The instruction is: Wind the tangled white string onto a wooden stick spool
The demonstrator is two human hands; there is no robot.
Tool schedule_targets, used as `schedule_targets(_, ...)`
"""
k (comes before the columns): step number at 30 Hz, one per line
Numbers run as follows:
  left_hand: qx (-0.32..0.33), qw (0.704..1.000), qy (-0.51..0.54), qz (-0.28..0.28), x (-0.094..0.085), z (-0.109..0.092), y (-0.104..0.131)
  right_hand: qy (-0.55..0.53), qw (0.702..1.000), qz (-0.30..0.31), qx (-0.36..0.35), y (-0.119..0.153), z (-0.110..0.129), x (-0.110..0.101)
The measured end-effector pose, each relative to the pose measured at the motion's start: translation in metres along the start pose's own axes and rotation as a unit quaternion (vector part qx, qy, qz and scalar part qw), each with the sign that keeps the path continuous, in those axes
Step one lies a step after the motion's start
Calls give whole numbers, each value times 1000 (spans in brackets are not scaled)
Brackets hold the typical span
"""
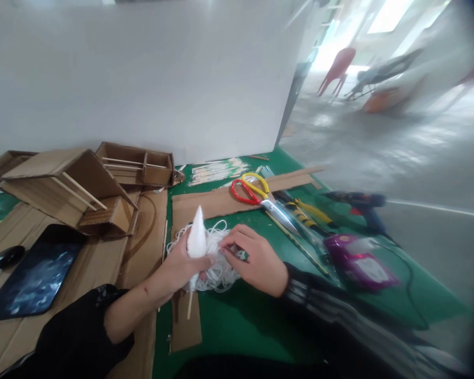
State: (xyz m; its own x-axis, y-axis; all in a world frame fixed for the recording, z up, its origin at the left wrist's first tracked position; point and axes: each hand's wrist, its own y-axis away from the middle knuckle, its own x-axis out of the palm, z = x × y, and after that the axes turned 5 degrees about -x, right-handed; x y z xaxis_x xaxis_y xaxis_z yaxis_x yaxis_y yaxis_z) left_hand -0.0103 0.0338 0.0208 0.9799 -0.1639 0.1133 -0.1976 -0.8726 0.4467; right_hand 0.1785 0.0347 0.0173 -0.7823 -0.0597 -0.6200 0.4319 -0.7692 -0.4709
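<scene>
My left hand [181, 266] is wrapped round a white pointed cone [198, 237], which stands nearly upright with a thin wooden stick [190, 305] coming out below. Just behind and beside it lies a loose heap of white cord [223, 273] on the green table. At the heap's right side, my right hand [256, 258] has thumb and index finger pinched at the cord; what lies between the fingertips is too small to make out.
Scissors with red and yellow handles [253, 195] rest on a cardboard strip [209, 204]. Cardboard boxes [63, 179], a dark tablet-like panel [35, 279] and a mouse [6, 258] are left. Pliers [312, 210], a purple device [361, 263] and a drill [359, 202] are right.
</scene>
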Motion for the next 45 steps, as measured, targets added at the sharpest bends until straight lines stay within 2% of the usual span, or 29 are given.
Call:
schedule_targets(7, -25, 999, 24, -36, -1, 2, 0, -3, 1000, -14, 20, -2, -1, -7)
schedule_targets(11, -18, 998, 26, -59, -2, 4, -2, 7, 1000, 22, 21, -3, -5, -15)
schedule_targets(14, -24, 997, 23, -65, -2, 6, -2, 56, 998, -22, 32, -1, -7, -16)
schedule_targets(16, -24, 998, 25, -55, -2, 7, -2, 63, 997, -54, 9, 0, -5, -13)
schedule_targets(20, -6, 999, 22, -44, 0, 8, -1, 23, 998, -4, -66, 3, 5, -3)
schedule_targets(25, 8, 999, 14, -29, 2, 7, 0, 45, 998, 33, -21, 1, 9, 7)
schedule_targets(30, -2, 999, 14, -30, 1, 5, 2, 49, 998, 29, -1, 0, 5, 5)
schedule_targets(35, 1, 999, -19, -47, 3, -1, 5, 97, 995, 16, -2, 1, -1, 7)
schedule_targets(37, 19, 997, -37, -65, 4, -6, 7, 111, 994, 8, -5, 2, -3, 8)
schedule_targets(41, 106, 985, -90, -102, 2, -21, 16, 111, 994, -16, -12, 2, -2, 8)
schedule_targets(45, 134, 984, -80, -88, 0, -37, 32, 106, 993, -13, -42, 2, 0, 7)
